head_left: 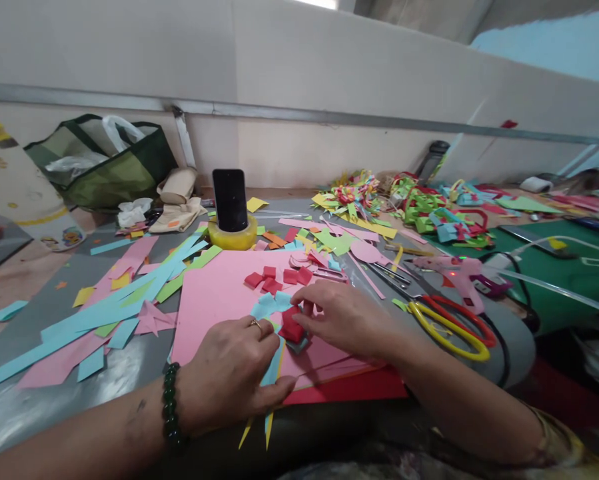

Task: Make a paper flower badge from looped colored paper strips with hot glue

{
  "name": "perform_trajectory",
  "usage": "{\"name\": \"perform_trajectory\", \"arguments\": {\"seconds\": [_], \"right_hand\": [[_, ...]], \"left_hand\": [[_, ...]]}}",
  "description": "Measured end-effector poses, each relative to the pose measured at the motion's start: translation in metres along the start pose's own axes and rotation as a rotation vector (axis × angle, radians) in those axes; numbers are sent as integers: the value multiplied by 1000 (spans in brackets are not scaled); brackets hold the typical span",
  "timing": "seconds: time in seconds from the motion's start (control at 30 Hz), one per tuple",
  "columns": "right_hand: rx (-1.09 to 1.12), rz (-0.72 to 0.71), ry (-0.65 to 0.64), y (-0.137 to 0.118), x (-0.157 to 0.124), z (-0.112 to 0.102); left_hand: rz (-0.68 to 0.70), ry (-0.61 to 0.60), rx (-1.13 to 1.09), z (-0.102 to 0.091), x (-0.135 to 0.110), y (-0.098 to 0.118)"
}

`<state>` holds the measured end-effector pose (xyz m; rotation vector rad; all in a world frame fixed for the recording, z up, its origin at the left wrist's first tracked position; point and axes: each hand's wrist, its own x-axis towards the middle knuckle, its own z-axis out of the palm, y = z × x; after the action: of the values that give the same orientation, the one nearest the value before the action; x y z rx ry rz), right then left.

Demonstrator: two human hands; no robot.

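On a stack of pink paper sheets (pixel 204 300) lies a light blue paper piece (pixel 270 304) with pointed blue and yellow strips (pixel 275 380) hanging toward the front edge. My left hand (pixel 234 370), wearing a ring and a green bead bracelet, presses its curled fingers onto this paper piece. The thumb and fingers of my right hand (pixel 346 317) close on a folded red paper piece (pixel 291 327) at the blue paper's right side. Several folded red paper squares (pixel 272 285) lie just beyond my hands. My fingers partly hide the blue paper.
Scissors (pixel 454 330) and a pink glue gun (pixel 459 267) lie to the right. A phone (pixel 230 200) stands in a yellow tape roll (pixel 233 239) behind the sheets. Paper strips (pixel 129 293) cover the left side; a paper-strip pile (pixel 354 193), bag (pixel 104 167) and bottle (pixel 26 187) stand farther back.
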<state>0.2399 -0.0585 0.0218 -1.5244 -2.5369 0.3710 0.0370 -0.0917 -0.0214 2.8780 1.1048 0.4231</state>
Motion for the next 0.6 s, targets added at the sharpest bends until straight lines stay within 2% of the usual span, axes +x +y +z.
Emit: {"name": "perform_trajectory", "arguments": {"seconds": [0.3, 0.6], "right_hand": [[118, 12, 38, 6, 7, 11], [35, -28, -16, 2, 6, 1]], "left_hand": [[0, -26, -3, 0, 1, -1], [12, -32, 16, -1, 1, -1]]}}
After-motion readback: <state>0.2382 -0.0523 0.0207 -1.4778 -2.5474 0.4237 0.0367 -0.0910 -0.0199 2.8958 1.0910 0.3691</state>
